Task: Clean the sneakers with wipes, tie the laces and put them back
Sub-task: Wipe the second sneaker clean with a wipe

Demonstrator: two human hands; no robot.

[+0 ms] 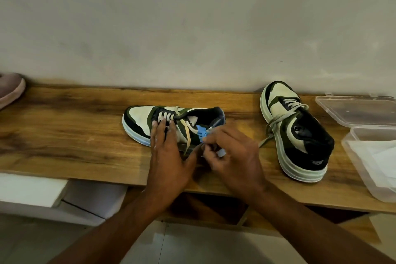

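A green, cream and black sneaker (141, 119) lies toe-left on the wooden shelf (64, 135), its cream laces loose. My left hand (169, 152) rests on its side with straight fingers touching the laces. My right hand (233, 156) pinches a crumpled blue wipe (202, 133) against the sneaker's side near the heel. The second matching sneaker (297, 133) stands to the right, toe toward the wall, with untied laces trailing on the wood.
A clear plastic box (360, 163) with white wipes inside sits at the right edge, its lid (355, 109) open behind it. The toe of a pink shoe (10, 88) shows at the far left. A plain wall backs the shelf.
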